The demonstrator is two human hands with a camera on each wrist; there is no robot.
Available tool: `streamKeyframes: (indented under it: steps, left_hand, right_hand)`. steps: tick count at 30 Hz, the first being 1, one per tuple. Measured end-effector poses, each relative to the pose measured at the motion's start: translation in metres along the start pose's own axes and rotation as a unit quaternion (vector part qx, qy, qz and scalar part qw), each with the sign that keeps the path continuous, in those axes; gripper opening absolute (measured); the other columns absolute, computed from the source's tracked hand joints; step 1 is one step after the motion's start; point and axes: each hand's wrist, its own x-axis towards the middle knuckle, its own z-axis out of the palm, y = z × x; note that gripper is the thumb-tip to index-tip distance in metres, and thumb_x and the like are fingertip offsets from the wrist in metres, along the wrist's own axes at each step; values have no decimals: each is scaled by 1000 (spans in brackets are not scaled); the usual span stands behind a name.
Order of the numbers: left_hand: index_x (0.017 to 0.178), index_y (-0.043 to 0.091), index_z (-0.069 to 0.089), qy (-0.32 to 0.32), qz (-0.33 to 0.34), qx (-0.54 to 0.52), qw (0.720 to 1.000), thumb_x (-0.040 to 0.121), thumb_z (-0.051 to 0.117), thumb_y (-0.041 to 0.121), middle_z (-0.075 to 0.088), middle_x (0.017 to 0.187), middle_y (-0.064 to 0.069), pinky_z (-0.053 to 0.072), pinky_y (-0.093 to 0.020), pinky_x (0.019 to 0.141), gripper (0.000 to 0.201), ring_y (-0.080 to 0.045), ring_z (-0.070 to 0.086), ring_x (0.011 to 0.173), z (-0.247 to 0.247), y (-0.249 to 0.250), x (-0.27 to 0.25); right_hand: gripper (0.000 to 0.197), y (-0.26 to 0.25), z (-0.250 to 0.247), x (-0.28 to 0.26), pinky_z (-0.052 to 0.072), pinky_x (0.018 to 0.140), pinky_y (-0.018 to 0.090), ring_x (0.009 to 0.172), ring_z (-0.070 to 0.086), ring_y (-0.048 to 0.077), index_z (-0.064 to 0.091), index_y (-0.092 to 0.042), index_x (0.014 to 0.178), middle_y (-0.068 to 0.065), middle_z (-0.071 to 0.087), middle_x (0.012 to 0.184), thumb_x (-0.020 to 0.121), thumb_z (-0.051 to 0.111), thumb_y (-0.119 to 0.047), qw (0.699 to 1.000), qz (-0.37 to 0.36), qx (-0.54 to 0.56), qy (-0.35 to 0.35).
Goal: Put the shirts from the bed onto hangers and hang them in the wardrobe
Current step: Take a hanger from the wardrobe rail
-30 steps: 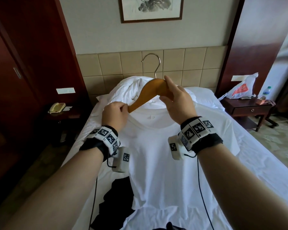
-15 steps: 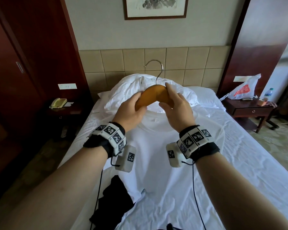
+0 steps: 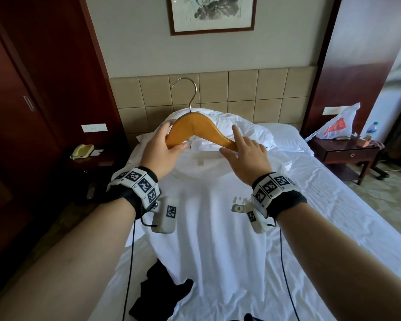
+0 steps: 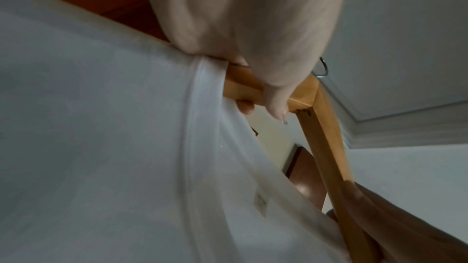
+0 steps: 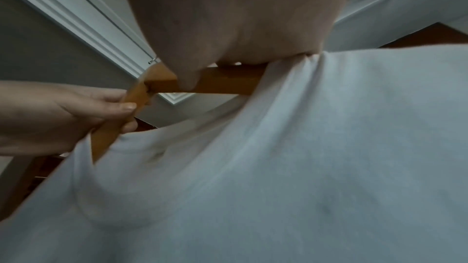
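A wooden hanger [image 3: 199, 128] with a metal hook [image 3: 190, 89] is held up over the bed [image 3: 333, 228]. My left hand [image 3: 171, 137] grips its left arm, thumb below and fingers over the top. My right hand [image 3: 229, 141] holds the right arm near its end, index finger straight. A white T-shirt [image 3: 213, 216] hangs below, its collar drawn round both hanger arms. In the left wrist view the collar [image 4: 202, 107] meets the hanger [image 4: 326, 137] at my fingers. In the right wrist view the fabric [image 5: 303, 147] bunches under my palm. A black garment [image 3: 158, 293] lies on the bed.
White pillows [image 3: 248, 133] lie at the headboard. A nightstand with a telephone [image 3: 82, 151] stands on the left by dark wooden panels [image 3: 21, 112]. On the right, another nightstand [image 3: 347, 154] carries a plastic bag [image 3: 336, 123] and a bottle [image 3: 372, 129].
The hanger has turned to face me broadside and risen. My hands have spread apart, each onto one arm. The shirt has come up off the bed with them.
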Motion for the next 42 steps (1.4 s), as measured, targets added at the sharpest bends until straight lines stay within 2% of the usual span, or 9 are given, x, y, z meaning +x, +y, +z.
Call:
streamKeyframes:
  steps: [2, 5, 10, 15, 23, 26, 30, 36, 42]
  left_hand:
    - [134, 22, 47, -10, -2, 8, 1000, 87, 70, 19, 62, 105, 14, 43, -4, 73, 53, 13, 58, 85, 0, 0, -1]
    - [134, 25, 46, -16, -14, 11, 1000, 86, 70, 23, 63, 104, 13, 49, -15, 79, 53, 1, 62, 92, 3, -1, -4]
    - [139, 22, 43, -43, -20, -1, 999, 87, 70, 26, 58, 131, 3, 46, -30, 98, 59, -12, 58, 114, 11, 6, -8]
    - [143, 25, 37, -65, -23, 19, 997, 90, 67, 29, 58, 128, 0, 42, -22, 82, 61, -17, 58, 109, 17, 24, -12]
    - [148, 21, 32, -57, -14, 87, 994, 95, 59, 27, 52, 131, -7, 34, -19, 87, 59, -21, 53, 115, 10, 32, -30]
    - [149, 21, 31, -59, -1, 98, 993, 96, 58, 30, 51, 120, -3, 30, -14, 80, 60, -19, 52, 106, 9, 37, -36]
    - [145, 20, 38, -27, -13, 153, 988, 97, 42, 52, 58, 131, -7, 36, -34, 100, 57, -26, 52, 121, 0, 27, -41]
    - [136, 22, 48, -31, -94, 275, 956, 99, 17, 57, 62, 128, -7, 32, -48, 101, 59, -33, 51, 123, -19, 0, -39]
    - [133, 14, 53, -31, -169, 142, 975, 99, 29, 56, 59, 131, -12, 38, -37, 98, 59, -32, 52, 121, -27, -16, -41]
  right_hand:
    - [68, 3, 0, -1, 26, 105, 43, 120, 47, 28, 13, -24, 153, 7, 55, 128, 97, 37, -53, 1000, 4, 7, 0]
    - [70, 5, 0, -5, 25, 106, 44, 120, 47, 28, 11, -25, 154, 7, 54, 128, 97, 38, -54, 1000, 15, -2, -9]
    - [76, -10, -6, -16, 5, 117, 52, 132, 38, 30, 5, -24, 155, 6, 44, 140, 96, 43, -53, 1000, -9, -18, 12]
    - [72, -30, -19, -13, 42, 92, 43, 111, 54, 35, 8, -27, 155, 14, 52, 125, 98, 52, -32, 996, -41, 72, 42]
    - [66, -29, -33, -21, 46, 83, 45, 99, 55, 33, 12, -36, 153, 11, 53, 110, 99, 49, -29, 996, -33, 57, 57]
    - [64, -29, -38, -26, 45, 84, 46, 98, 54, 33, 12, -37, 153, 8, 52, 105, 99, 47, -30, 997, -17, 47, 65]
    - [63, -26, -48, -30, 40, 88, 44, 102, 52, 33, 14, -34, 153, 11, 55, 114, 100, 47, -30, 995, -1, 44, 89]
    - [63, -18, -57, -27, 35, 94, 46, 106, 52, 34, 11, -35, 153, 12, 54, 116, 100, 45, -30, 994, 15, 26, 105]
    - [64, -10, -58, -26, 34, 96, 46, 103, 52, 33, 12, -36, 153, 10, 54, 114, 100, 46, -30, 993, 13, 25, 117]
